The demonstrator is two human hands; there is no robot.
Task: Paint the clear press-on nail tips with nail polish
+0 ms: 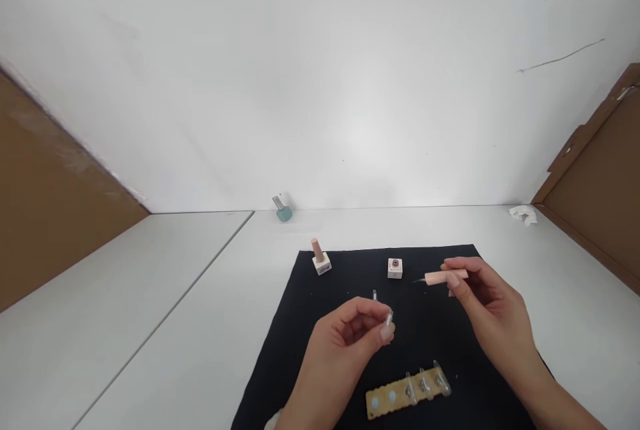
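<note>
Between the thumb and fingers of my left hand point(353, 340) is a small clear nail tip point(389, 318). My right hand point(493, 310) pinches a peach brush cap point(440, 277), its thin brush pointing left. An uncapped white polish bottle point(395, 269) stands on the black cloth point(345, 283), left of the brush. Nearer to me lies a yellowish strip point(383, 401) with several clear nail tips point(424, 385) across its right part. Another small clear piece point(375, 295) shows just behind my left fingers.
A capped white bottle with a peach cap point(321, 262) stands at the cloth's back left. Farther back, a teal bottle point(284, 213) is by the white wall. Crumpled white tissue point(523, 215) lies at the back right, beside a brown cardboard panel point(605, 183).
</note>
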